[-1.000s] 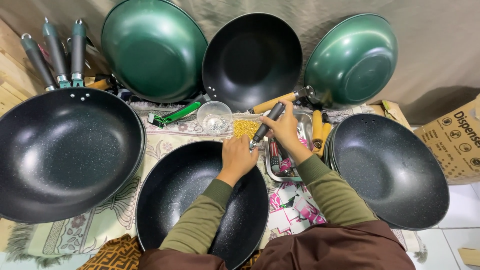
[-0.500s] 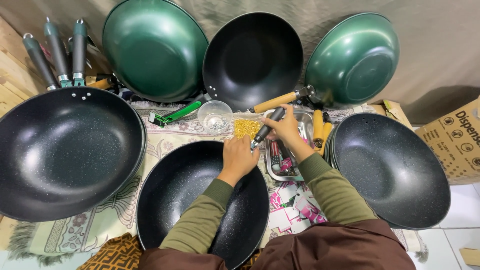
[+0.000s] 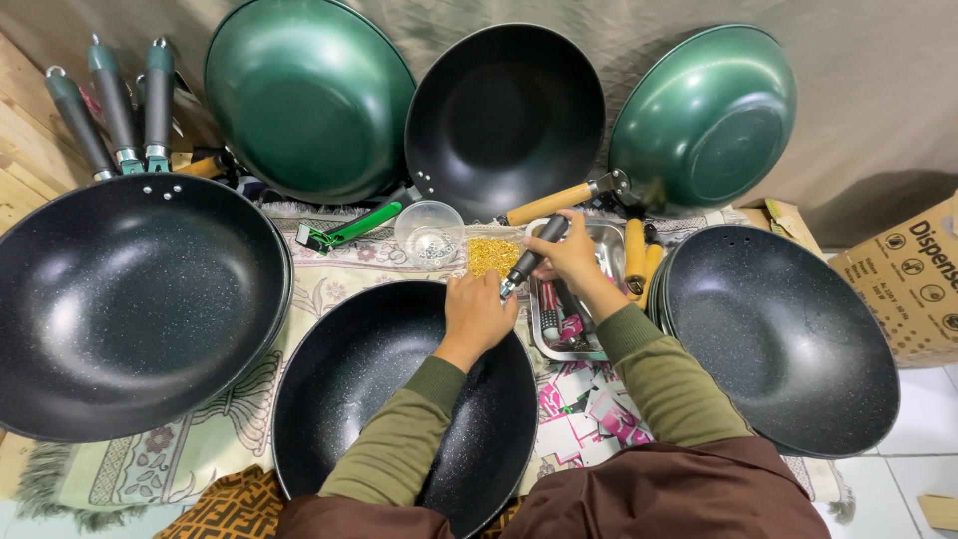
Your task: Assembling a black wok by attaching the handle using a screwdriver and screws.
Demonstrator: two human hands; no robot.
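Almost nothing has moved since the earlier frame; both hands stay at the far rim of the black speckled wok [image 3: 399, 399] in the lower centre. I see my right hand [image 3: 574, 262] closed around a dark handle [image 3: 529, 258], tilted toward the wok rim. My left hand [image 3: 477, 314] rests fingers curled on that rim, beside the gold screws [image 3: 491, 254] and metal tray [image 3: 604, 245].

Wok: I see a black speckled wok [image 3: 399, 399], round, open side up, lying on the patterned cloth right before me.
Handle: a dark handle [image 3: 534, 248], slanted, its lower metal end at the wok's far rim.
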